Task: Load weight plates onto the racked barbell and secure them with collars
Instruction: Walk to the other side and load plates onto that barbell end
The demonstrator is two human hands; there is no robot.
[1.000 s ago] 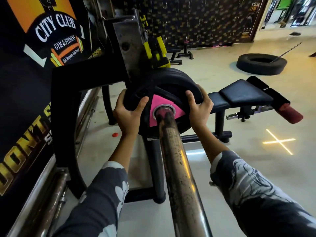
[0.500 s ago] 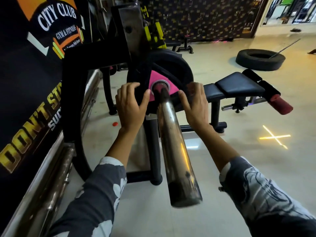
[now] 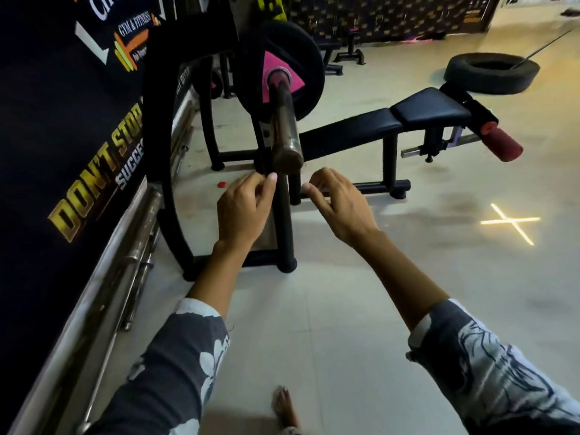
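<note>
On the rack, head view: black weight plate point(image 3: 292, 67) is sitting far up the barbell sleeve point(image 3: 284, 127), both hands hanging off it, empty.

Plate with pink centre patch is pressing against the rack upright point(image 3: 241, 58); rest of the sleeve is running bare to its end face, which is pointing at the camera. Left hand point(image 3: 243, 208) and right hand point(image 3: 337, 205) are floating just below that end face, one each side, fingers loosely curled, gripping nothing, touching neither bar nor plate. Black curved rack frame point(image 3: 158, 152) and banner wall point(image 3: 62, 152) are closing off the left edge. Bench point(image 3: 408, 116) is standing near right of the sleeve; tyre point(image 3: 491, 72) is lying well beyond it. Pale floor point(image 3: 345, 309) is lying open under both forearms and to the right.
</note>
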